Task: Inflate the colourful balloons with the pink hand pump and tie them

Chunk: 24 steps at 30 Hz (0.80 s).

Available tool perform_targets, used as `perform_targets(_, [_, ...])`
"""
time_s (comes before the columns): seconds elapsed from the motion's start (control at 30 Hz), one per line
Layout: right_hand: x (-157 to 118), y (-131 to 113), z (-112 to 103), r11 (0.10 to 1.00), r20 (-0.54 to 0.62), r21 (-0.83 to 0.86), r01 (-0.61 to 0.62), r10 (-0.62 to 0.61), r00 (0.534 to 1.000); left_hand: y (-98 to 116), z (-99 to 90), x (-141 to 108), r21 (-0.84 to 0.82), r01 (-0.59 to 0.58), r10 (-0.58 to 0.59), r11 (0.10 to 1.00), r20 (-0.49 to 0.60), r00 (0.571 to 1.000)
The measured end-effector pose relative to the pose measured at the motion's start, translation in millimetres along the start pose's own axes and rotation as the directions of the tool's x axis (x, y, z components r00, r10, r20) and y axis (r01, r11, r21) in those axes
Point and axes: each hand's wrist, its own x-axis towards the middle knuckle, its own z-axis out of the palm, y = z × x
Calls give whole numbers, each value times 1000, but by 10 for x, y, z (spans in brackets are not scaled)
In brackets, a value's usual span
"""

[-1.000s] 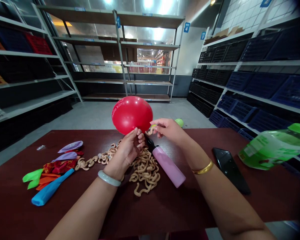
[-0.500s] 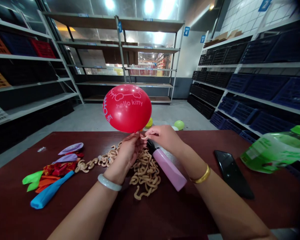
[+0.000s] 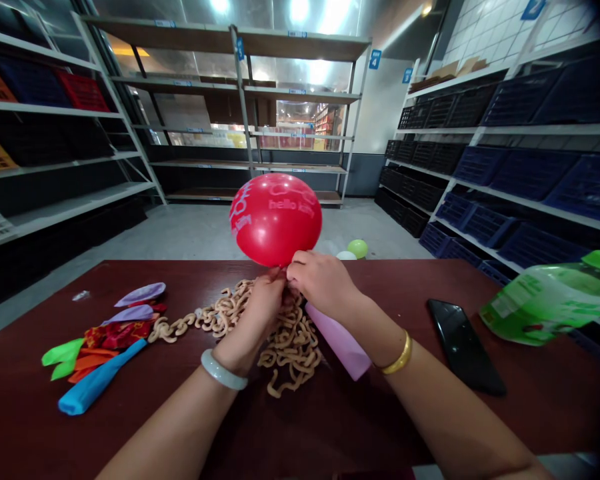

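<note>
An inflated red balloon (image 3: 276,220) with "hello kitty" print stands upright above the table, its neck pinched in my left hand (image 3: 266,297). Against it, at the neck, my right hand (image 3: 323,280) has its fingers closed; what they grip is hidden. Below both hands lies a heap of tan curled rubber pieces (image 3: 293,350), trailing left in a chain. A pink tube (image 3: 343,343) lies partly under my right hand. To the left are limp balloons: blue (image 3: 100,380), green (image 3: 64,357), orange (image 3: 91,362), patterned red (image 3: 123,335) and purple (image 3: 140,293).
The dark red table (image 3: 195,427) also bears a black phone (image 3: 465,347) and a green-capped bottle (image 3: 550,300) at the right. A green balloon (image 3: 357,249) is on the floor beyond. Shelving (image 3: 300,97) and blue crates (image 3: 525,173) stand around.
The red balloon has moved right and turned. My right hand has come in closer to my left hand at the neck, and its fingers now cover the pink tube's black end.
</note>
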Motion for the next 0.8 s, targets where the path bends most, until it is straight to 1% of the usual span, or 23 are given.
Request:
perform_targets(0.03, [-1,-8,1,1000,0,-2,-24,24,1000,-2,10,-15,-18,13,-13,1000,13,1000])
perform_targets(0.1, [0,-21,-2,994,14,-16,-111,111,994,13,22,-46,-64,51,-48,997,40,998])
perform_targets(0.17, [7,-24,0,973,44,-43,-225,227,973,55,26,-71,-117,75,-71,990,39,997])
perform_targets(0.23, [18,-18,26,954,80,-32,-300,301,950,105,28,-86,-171,62,-60,983,15,998])
perform_targets(0.27, [25,-14,53,950,91,9,-313,311,946,127,31,-90,-194,44,-44,980,3,999])
perform_targets(0.33, [38,-5,133,934,110,173,-311,296,949,154,34,-90,-214,10,-12,977,-9,1000])
perform_targets(0.4, [52,9,228,879,145,359,-313,279,949,157,27,-78,-203,-23,20,979,-19,1000])
perform_targets(0.43, [59,19,269,848,164,421,-322,278,947,154,17,-68,-195,-39,36,980,-21,999])
perform_targets(0.53, [75,65,312,779,195,522,-348,288,938,145,-42,-24,-179,-101,96,979,-34,995])
perform_targets(0.57, [77,81,293,729,201,588,-350,288,936,145,-64,-6,-169,-119,113,978,-46,993])
perform_targets(0.6, [77,93,260,641,221,681,-356,284,933,144,-82,11,-150,-133,125,980,-57,990])
perform_targets(0.63, [73,100,214,509,253,780,-364,277,927,140,-93,26,-123,-145,137,982,-70,988])
perform_targets(0.67, [68,101,160,347,296,858,-379,269,917,132,-93,36,-93,-150,144,984,-73,987])
perform_targets(0.7, [61,94,103,183,344,900,-396,260,902,120,-82,41,-68,-149,144,987,-67,987])
perform_targets(0.73, [53,82,48,47,391,909,-414,244,887,102,-61,40,-59,-137,134,989,-54,990])
perform_targets(0.77, [45,66,-1,-44,431,901,-433,220,875,81,-32,33,-74,-107,106,991,-27,994])
perform_targets(0.8, [40,47,-41,-90,456,890,-447,201,867,59,0,20,-107,-57,59,993,9,998])
